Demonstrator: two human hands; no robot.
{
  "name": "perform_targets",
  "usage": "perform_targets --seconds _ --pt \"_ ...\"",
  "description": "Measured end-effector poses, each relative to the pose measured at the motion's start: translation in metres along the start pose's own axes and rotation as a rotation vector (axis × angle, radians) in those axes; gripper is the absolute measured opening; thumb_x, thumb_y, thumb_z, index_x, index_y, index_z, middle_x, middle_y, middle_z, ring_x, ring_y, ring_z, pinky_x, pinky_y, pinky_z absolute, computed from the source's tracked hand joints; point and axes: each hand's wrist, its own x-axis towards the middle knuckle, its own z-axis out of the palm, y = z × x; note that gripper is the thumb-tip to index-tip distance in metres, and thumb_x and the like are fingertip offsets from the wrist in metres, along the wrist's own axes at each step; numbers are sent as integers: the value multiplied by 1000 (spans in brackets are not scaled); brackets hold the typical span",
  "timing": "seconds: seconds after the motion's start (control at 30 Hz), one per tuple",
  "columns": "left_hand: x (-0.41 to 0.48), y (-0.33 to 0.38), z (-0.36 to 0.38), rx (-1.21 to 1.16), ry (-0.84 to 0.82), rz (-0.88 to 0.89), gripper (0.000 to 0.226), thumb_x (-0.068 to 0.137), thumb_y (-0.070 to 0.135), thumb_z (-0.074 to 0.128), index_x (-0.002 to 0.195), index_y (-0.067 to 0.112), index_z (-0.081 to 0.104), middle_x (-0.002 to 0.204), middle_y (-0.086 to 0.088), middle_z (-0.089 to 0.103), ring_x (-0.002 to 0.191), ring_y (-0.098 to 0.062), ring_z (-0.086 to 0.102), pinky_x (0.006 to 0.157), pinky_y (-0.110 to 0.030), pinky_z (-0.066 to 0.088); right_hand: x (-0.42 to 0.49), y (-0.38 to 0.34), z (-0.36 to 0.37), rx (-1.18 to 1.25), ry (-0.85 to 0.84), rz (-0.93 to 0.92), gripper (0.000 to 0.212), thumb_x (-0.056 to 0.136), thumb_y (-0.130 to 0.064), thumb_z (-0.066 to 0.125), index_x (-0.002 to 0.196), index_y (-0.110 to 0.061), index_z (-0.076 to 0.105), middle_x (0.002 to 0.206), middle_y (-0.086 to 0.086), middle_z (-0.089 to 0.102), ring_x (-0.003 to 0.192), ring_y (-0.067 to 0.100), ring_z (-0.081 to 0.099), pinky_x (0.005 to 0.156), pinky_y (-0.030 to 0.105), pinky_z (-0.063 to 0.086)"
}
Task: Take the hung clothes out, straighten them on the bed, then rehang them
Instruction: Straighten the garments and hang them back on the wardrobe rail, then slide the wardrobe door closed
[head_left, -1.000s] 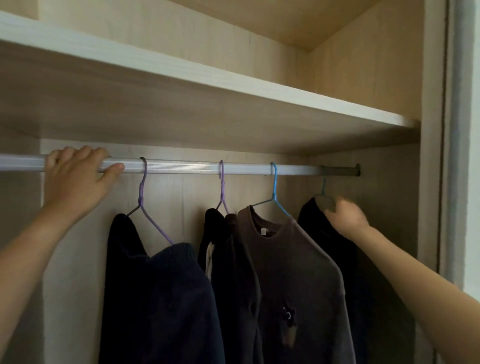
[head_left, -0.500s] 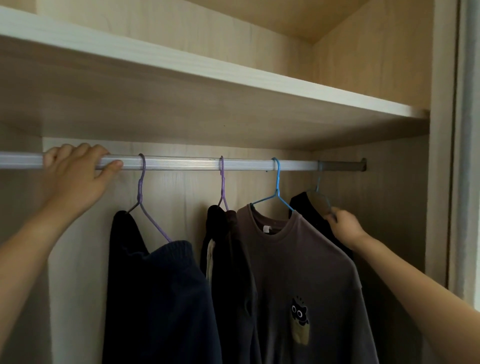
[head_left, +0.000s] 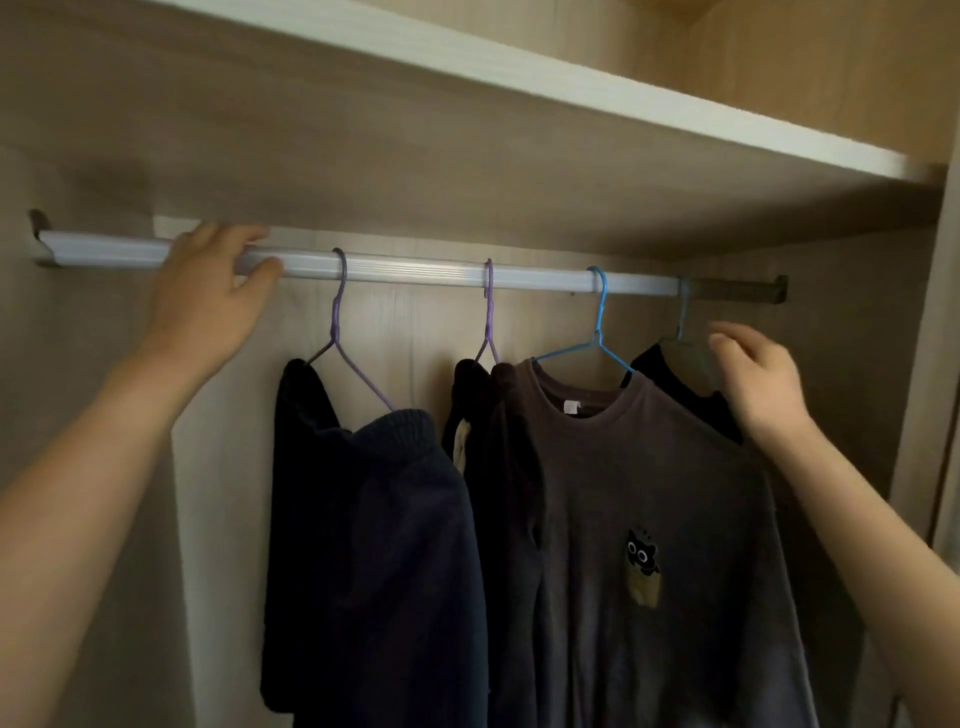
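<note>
Four garments hung in a row across the middle and lower part of the frame, each on its own wire hanger over the wardrobe rail (head_left: 415, 267). From left to right they were a dark navy garment (head_left: 379, 545) on a purple hanger (head_left: 340, 332), a black piece (head_left: 483, 467) on a second purple hanger (head_left: 489, 317), a grey-brown sweatshirt (head_left: 649, 519) with a small cartoon patch on a blue hanger (head_left: 597, 332), and a black garment (head_left: 675, 384) at the far right on a dull teal hanger (head_left: 683, 322), half hidden behind the sweatshirt.

The step in hand appeared to be taking out that rightmost piece. To do it well, the hanger should be gripped at its neck and lifted clear of the rail before it is drawn forward, so that the hook does not snag the blue hanger beside it or drag the sweatshirt along.

The right hand (head_left: 758, 384), at the centre right, was raised just beside the teal hanger's shoulder with fingers loosely curled and parted. It pinched nothing that could be seen, and whether a fingertip touched the wire could not be told. The left hand (head_left: 208, 306), in the upper left, was spread over the rail, fingers draped on top and thumb beneath, the forearm reaching up from the lower left corner. A shelf (head_left: 571, 88) ran across the frame above.
</note>
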Motion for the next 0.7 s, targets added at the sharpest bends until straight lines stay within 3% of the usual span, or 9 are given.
perform_targets --seconds 0.13,0.3,0.47,0.6,0.7 --pt "-81 23 -24 -368 76 -147 16 94 27 52 102 38 59 106 -2 64 98 -13 58 91 -29 43 -80 -21 -5 275 38 -108 27 98 -20 42 109 -14 67 100 5 70 98 18 67 89 31 54" --pt "-237 39 -39 -562 -47 -390 15 93 23 49 101 20 62 93 -7 65 88 -13 59 80 -19 44 -199 14 10 342 -144 -39 27 102 -13 39 107 -5 64 98 18 67 93 27 66 83 36 54" --pt "-409 36 -42 -572 -434 -726 13 89 33 48 92 32 61 90 3 66 86 -11 63 78 -21 46 -324 80 37 404 -288 321 29 95 -31 47 104 -9 64 97 18 66 90 28 65 81 35 55" --pt "-515 34 -60 -468 -828 -915 22 97 16 53 93 36 59 90 20 68 85 4 63 72 -5 43 -431 130 49 360 -315 699 26 100 -8 40 97 -10 65 89 20 66 78 27 66 70 28 56" --pt "-568 30 -73 -418 -1031 -969 24 97 14 54 90 37 59 87 17 68 90 8 62 78 -12 46 -497 153 48 317 -329 935 27 101 -4 36 98 -6 63 91 25 63 82 34 63 70 34 54"
